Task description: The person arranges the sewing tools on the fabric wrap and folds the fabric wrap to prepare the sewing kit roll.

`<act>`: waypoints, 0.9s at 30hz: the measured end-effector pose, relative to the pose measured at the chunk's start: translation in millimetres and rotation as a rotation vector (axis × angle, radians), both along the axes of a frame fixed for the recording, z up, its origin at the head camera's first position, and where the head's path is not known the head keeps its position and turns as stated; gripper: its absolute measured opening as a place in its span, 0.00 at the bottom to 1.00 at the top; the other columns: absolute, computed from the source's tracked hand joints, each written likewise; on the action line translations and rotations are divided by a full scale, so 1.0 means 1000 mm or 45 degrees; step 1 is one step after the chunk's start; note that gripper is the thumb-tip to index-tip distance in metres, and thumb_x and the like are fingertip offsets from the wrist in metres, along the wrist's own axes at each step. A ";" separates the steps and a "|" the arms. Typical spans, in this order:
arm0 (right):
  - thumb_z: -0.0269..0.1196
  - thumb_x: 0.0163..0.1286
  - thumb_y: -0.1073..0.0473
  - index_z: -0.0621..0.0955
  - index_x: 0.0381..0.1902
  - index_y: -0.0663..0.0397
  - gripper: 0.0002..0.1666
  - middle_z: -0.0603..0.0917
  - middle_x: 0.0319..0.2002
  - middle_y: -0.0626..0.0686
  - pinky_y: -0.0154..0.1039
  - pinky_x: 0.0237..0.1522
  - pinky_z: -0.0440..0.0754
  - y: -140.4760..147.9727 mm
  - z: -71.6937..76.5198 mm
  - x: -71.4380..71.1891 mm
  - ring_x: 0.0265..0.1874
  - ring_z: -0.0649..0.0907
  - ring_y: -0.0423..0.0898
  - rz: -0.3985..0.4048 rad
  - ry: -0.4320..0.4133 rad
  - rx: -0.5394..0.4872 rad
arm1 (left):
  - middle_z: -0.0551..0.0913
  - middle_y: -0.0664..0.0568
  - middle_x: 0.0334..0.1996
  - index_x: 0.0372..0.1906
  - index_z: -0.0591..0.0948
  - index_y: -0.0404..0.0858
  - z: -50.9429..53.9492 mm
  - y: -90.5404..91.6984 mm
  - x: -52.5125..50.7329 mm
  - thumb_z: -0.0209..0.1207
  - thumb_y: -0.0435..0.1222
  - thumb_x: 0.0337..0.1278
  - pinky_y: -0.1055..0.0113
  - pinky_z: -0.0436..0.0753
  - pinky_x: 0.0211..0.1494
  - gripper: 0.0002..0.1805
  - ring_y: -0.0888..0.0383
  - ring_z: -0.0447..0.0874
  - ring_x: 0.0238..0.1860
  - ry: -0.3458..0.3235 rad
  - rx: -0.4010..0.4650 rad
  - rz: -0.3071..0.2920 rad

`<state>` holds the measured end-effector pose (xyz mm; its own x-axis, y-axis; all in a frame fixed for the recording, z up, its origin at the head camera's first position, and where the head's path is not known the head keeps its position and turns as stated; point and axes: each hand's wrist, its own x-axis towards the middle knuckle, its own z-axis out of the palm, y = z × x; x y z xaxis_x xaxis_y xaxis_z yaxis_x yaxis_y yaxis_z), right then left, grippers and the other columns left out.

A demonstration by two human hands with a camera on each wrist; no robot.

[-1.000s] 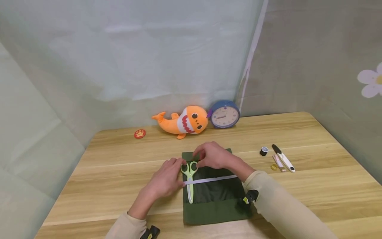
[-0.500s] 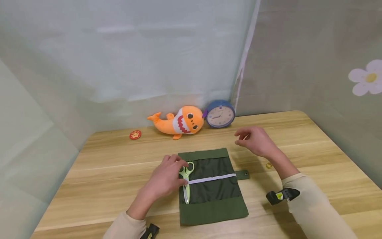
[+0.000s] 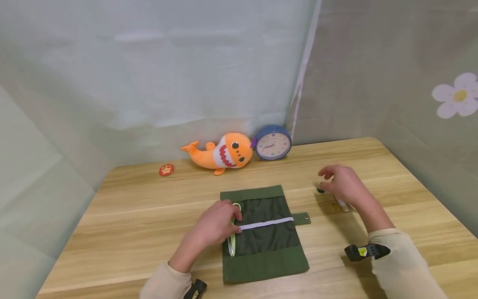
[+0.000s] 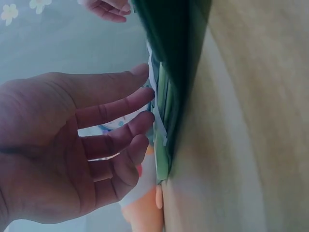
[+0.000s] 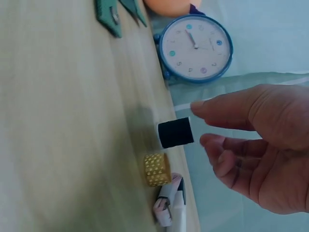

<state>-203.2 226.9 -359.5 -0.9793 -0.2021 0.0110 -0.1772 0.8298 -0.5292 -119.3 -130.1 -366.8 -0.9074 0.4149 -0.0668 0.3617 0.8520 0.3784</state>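
Perhaps risked toppling the black spool [image 5: 175, 133] — by closing the unclasped right grip [image 3: 347, 185] off-centre, with the left grip [image 3: 218, 224] relaxed.

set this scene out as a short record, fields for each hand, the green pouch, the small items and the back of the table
left hand: at the scissors, contact unclear
right hand: just over the black spool, not gripping it
green pouch: unfolded, scissors along its left side, snap tab out to the right
small items: gold ring and folded pinkish strip near the spool
back of table: red badge, orange plush toy, blue clock
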 end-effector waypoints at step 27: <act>0.71 0.69 0.63 0.87 0.48 0.65 0.13 0.91 0.40 0.60 0.45 0.39 0.83 -0.027 -0.004 0.002 0.39 0.88 0.53 0.047 0.149 -0.090 | 0.76 0.54 0.28 0.27 0.83 0.42 -0.006 0.002 0.002 0.78 0.33 0.52 0.60 0.75 0.37 0.12 0.57 0.72 0.33 -0.032 0.016 -0.021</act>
